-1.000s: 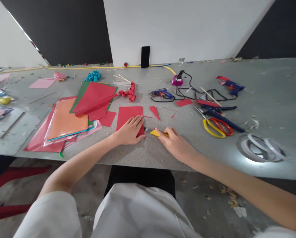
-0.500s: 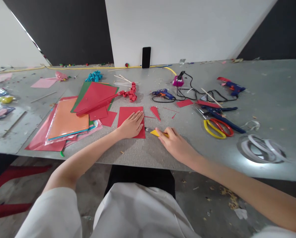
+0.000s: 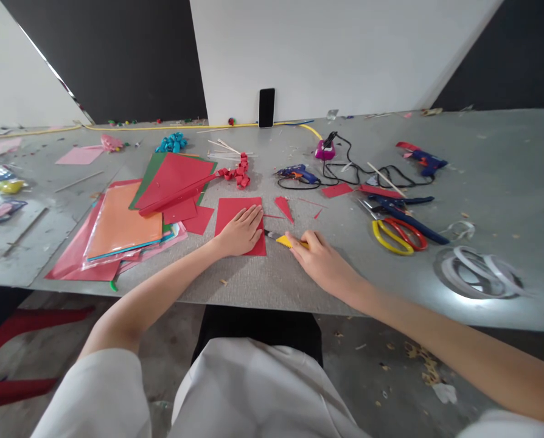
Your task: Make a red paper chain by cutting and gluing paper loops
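Observation:
Under my left hand (image 3: pixel 242 232) lies a square of red paper (image 3: pixel 229 210), pressed flat on the grey table. The fingers of that hand are stretched out over its right part. My right hand (image 3: pixel 320 258) is closed around a yellow utility knife (image 3: pixel 284 241). The knife's blade points left, its tip at the paper's right edge; whether it cuts in cannot be made out. Just beyond the knife are a narrow red paper wedge (image 3: pixel 284 208) and thin red slivers.
Left, a stack of coloured sheets (image 3: pixel 126 222) lies beside red paper (image 3: pixel 176 179). Right are scissors (image 3: pixel 393 237), blue-handled pliers (image 3: pixel 418 222), a coil of white strip (image 3: pixel 479 274) and two glue guns (image 3: pixel 299 173) with black cords. A phone (image 3: pixel 266 108) leans against the back wall.
The knife blade shows slightly more of its length, and my right hand has shifted a little. My left hand stays flat on the paper. The whole view has moved slightly.

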{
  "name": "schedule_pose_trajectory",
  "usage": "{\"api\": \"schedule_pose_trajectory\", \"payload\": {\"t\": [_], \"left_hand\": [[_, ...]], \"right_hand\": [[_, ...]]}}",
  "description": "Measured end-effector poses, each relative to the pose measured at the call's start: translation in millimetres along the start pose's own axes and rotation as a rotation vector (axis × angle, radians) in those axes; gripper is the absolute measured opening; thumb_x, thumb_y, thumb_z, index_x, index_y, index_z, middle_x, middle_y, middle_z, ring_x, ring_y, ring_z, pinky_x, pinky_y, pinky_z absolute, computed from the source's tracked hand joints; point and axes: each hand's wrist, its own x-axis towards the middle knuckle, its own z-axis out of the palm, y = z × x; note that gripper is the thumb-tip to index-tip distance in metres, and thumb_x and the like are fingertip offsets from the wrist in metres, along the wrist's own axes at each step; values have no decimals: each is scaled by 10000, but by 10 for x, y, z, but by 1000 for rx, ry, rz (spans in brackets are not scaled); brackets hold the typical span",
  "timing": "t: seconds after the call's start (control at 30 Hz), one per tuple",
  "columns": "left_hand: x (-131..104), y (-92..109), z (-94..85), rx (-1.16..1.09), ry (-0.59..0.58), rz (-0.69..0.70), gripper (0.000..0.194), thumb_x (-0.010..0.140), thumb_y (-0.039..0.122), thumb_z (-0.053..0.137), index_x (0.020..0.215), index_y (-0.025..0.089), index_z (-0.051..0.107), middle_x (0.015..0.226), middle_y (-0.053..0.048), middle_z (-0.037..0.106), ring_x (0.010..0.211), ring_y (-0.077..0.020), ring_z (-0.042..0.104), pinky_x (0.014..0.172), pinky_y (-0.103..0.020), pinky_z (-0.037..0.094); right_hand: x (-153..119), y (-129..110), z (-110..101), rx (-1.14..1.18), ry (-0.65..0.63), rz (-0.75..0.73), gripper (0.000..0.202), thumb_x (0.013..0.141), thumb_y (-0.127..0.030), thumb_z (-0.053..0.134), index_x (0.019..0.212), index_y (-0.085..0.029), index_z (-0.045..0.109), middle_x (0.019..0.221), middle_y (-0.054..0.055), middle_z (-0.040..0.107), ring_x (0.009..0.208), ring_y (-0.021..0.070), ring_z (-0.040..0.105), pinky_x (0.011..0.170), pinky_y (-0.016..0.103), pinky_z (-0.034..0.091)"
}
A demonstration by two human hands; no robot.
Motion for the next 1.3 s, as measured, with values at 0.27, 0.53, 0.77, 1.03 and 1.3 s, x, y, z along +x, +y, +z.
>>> {"api": "schedule_pose_trajectory", "payload": {"t": [0.27,0.53,0.77,1.03,1.3], "left_hand": [[13,-10,-23,-8,17,-2,641,1095,361,255,1623,8,338,1736,-232,297,1639,-325,262,1339,-481,220],[209,-177,-144,-76,56,44,390,1063,306,386,1346,135,594,1484,-179,583,1408,-311,528,1203,-467,409],[219,-246,-80,-38,-3,16,666,1059,444,375,1586,38,360,1720,-241,323,1619,-338,289,1313,-463,240],[253,-316,-117,-5,-30,43,777,1054,543,366,1650,49,301,1740,-224,295,1626,-346,275,1325,-472,197],[300,-365,-39,-53,8,59,668,1098,460,217,1613,64,373,1706,-219,368,1621,-315,295,1320,-480,232]], "right_hand": [[152,35,143,17,25,49,487,1093,-258,374,1527,-148,566,1050,153,588,994,303,590,912,448,563],[166,69,165,57,24,76,486,1100,-288,361,1513,-150,578,1052,153,580,986,303,596,883,433,565],[180,82,216,48,15,87,487,1096,-291,385,1535,-175,560,1067,153,583,1008,306,598,893,436,557],[212,-14,89,-16,-22,105,483,1064,-206,400,1517,-155,558,1106,191,619,1044,340,613,845,447,555],[212,-19,79,-54,-32,78,475,1086,-242,352,1509,-150,548,1106,186,618,1029,328,611,800,427,560]]}}
